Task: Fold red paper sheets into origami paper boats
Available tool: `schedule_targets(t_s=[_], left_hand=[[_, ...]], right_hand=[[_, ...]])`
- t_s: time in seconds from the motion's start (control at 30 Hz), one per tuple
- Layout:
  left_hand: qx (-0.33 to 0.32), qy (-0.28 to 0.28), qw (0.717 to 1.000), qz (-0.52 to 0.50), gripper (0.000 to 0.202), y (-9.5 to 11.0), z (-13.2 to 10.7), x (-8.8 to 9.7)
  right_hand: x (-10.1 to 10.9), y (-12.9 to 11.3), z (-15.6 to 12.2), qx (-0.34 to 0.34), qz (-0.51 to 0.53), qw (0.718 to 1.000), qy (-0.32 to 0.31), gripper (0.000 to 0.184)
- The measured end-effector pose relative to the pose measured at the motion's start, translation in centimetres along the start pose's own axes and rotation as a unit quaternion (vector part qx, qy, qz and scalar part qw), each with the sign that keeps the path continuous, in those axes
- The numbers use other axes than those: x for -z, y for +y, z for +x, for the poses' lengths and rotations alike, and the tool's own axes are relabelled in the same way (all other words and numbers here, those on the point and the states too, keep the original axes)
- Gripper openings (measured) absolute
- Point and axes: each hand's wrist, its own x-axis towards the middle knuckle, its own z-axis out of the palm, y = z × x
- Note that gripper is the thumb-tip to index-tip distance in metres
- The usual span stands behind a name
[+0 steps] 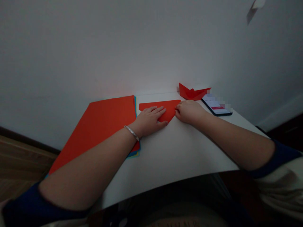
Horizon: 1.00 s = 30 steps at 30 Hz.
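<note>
A folded red paper piece [163, 105] lies on the white table [180, 148] near its far edge. My left hand [149, 120], with a silver bracelet on the wrist, lies flat on the paper's lower part, fingers stretched out. My right hand [188, 111] is curled, its fingertips pressed against the paper's right corner.
A stack of coloured paper sheets [104, 126], red on top, lies at the table's left. A finished red paper boat [193, 92] stands at the back by the wall. A phone [216, 105] with a lit screen lies at the right.
</note>
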Motion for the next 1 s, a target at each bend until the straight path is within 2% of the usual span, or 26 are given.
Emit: schedule_targets(t_s=[0.17, 0.27, 0.57, 0.8, 1.0], left_hand=[[0.004, -0.009, 1.0, 0.002, 0.067, 0.1, -0.2, 0.0], [0.003, -0.011, 1.0, 0.004, 0.067, 0.1, -0.3, 0.2], [0.005, -0.02, 1.0, 0.005, 0.067, -0.3, -0.1, 0.7], [0.009, -0.021, 1.0, 0.002, 0.066, -0.5, 0.2, 0.5], [0.001, -0.011, 1.0, 0.003, 0.065, -0.7, 0.3, 0.4]], right_hand=[[0.1, 0.4, 0.0, -0.037, 0.0, 0.999, -0.011, 0.041], [0.1, 0.2, -0.1, -0.034, -0.006, 0.999, -0.023, 0.041], [1.8, -1.8, -0.7, 0.03, 0.006, 0.997, -0.072, 0.037], [2.8, -2.9, -1.5, 0.103, 0.014, 0.993, -0.056, 0.033], [2.7, -3.2, -1.9, 0.174, 0.06, 0.983, -0.021, 0.031]])
